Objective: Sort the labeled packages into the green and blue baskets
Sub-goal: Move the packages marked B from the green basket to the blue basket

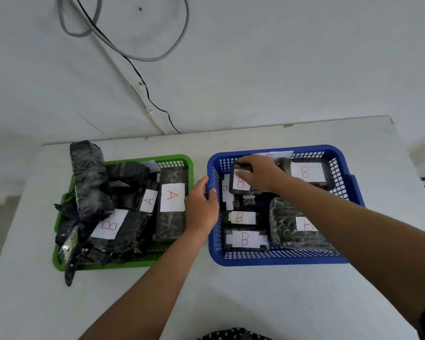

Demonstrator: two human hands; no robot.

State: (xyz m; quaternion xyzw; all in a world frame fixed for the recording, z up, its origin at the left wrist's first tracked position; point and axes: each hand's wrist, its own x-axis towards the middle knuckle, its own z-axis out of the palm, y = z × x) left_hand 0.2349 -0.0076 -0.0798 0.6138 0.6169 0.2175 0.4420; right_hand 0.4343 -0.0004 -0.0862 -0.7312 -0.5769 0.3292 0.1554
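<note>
- Head view: left hand (201, 204) curled over the left rim of the blue basket (280, 260), gripping it.
- Right hand (259, 174) reaching into that basket's far left corner, fingers clasping a B package (239, 184) above other B packages.
- Green basket (174, 159) just left on the surface (206, 290), heaped with A and B packages.

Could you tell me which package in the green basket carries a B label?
The package at the green basket's near-left; its neighbours' visible labels read A.
</note>
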